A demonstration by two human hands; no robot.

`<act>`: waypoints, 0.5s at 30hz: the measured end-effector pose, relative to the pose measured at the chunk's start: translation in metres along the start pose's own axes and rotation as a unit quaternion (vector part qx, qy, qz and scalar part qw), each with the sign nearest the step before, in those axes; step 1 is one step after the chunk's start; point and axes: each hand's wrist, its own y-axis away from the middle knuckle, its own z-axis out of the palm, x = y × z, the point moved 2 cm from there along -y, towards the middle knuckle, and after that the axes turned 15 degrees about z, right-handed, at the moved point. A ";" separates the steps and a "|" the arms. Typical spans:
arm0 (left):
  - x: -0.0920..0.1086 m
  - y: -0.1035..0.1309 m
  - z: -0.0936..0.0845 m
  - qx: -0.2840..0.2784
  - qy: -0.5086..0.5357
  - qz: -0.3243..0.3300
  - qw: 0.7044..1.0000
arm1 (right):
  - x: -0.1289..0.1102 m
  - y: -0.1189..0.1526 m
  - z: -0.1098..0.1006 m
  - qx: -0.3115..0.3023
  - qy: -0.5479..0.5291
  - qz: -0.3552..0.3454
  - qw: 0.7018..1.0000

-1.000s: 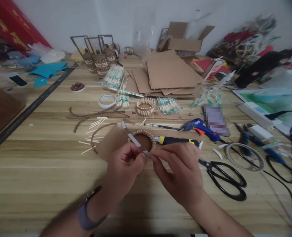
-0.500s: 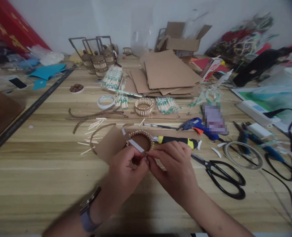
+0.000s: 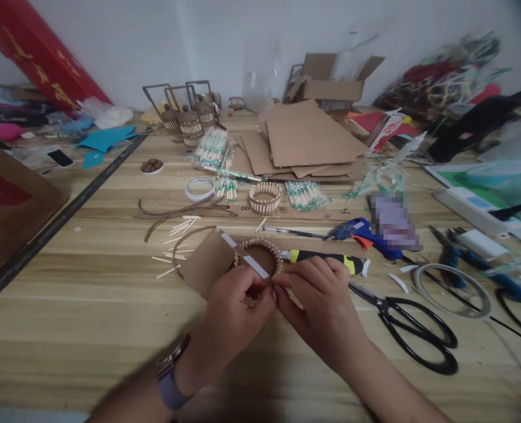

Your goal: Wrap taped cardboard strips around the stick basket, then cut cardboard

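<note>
My left hand, with a watch on its wrist, pinches a narrow brown strip bearing white pieces between thumb and fingers. The fingertips of my right hand are closed at the strip's near end, touching the left fingertips. What exactly they pinch there is too small to make out. Just beyond the hands sits a round cardboard piece edged with short sticks, partly covered by the strip and my fingers. A square of brown cardboard lies to its left, and a yellow-and-black utility knife to its right.
Black-handled scissors lie at right, near a blue glue gun, pliers and a clear ring. Loose sticks are scattered left. Behind stand a stick-walled ring, a tape roll and stacked cardboard.
The whole view has shifted, so everything appears slightly lower and further right. Both hands stay pinched together at the strip's end, with hardly any change in their grip.
</note>
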 end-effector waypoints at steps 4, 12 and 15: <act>0.001 0.001 0.000 -0.003 0.021 -0.011 1.000 | 0.001 0.000 0.000 -0.003 -0.020 0.003 1.000; -0.001 0.002 -0.001 -0.006 0.064 -0.054 0.996 | 0.004 0.001 0.000 -0.014 -0.076 0.031 0.997; -0.002 0.002 0.000 -0.007 0.097 -0.080 0.992 | 0.005 0.000 0.001 -0.025 -0.097 0.051 0.994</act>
